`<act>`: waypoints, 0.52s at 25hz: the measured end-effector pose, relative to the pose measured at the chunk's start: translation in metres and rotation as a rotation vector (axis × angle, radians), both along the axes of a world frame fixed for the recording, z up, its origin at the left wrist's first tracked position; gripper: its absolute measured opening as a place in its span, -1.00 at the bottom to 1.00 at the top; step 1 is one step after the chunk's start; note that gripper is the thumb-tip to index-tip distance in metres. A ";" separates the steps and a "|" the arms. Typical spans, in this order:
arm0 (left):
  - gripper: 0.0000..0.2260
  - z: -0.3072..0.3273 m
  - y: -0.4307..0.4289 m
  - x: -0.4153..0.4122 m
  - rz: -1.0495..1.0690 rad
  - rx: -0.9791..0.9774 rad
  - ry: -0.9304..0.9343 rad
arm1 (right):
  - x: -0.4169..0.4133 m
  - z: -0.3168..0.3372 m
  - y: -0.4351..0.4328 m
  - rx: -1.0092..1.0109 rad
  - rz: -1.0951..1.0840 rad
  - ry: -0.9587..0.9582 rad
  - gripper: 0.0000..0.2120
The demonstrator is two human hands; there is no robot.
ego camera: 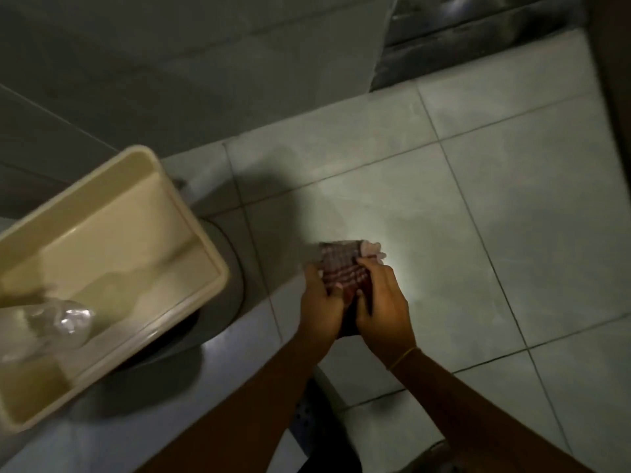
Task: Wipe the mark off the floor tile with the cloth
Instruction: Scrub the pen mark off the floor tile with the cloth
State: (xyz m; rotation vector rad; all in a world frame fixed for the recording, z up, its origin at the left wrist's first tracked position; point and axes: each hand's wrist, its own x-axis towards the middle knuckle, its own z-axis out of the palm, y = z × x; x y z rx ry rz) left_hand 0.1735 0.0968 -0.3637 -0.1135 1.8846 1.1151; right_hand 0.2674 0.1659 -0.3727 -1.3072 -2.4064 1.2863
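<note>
A dark red checked cloth (341, 264) is bunched between both of my hands, held above the pale floor tiles (461, 233). My left hand (319, 302) grips its left side, with the thumb pressed on the fabric. My right hand (380, 303) closes over its right side; a thin yellow band circles that wrist. A pale fringe of the cloth sticks out beyond my fingers. A bright patch of light falls on the tile just past the cloth. I cannot make out a distinct mark on the tiles in this dim light.
A cream plastic tub (112, 268) sits at the left on a grey round base (225, 288), with a crumpled clear plastic bag (65, 322) in it. Grey tiled wall (170, 63) runs behind. A dark metal threshold (478, 42) lies at the top right.
</note>
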 end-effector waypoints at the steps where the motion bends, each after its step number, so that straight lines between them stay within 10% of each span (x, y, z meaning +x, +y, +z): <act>1: -0.86 -0.030 0.009 0.020 0.079 -0.036 -0.159 | 0.023 -0.032 0.003 -0.009 -0.001 -0.036 -0.53; 4: -0.58 -0.124 0.016 0.065 0.102 -0.111 -0.331 | 0.075 -0.135 0.001 -0.037 -0.058 -0.116 -0.57; 8: -0.57 -0.205 -0.022 0.083 -0.726 -0.212 0.523 | 0.103 -0.214 -0.030 0.171 -0.125 -0.474 -0.32; 13: -0.21 -0.258 -0.082 0.049 -0.880 -0.570 0.603 | 0.082 -0.262 -0.005 0.350 0.250 -0.423 -0.21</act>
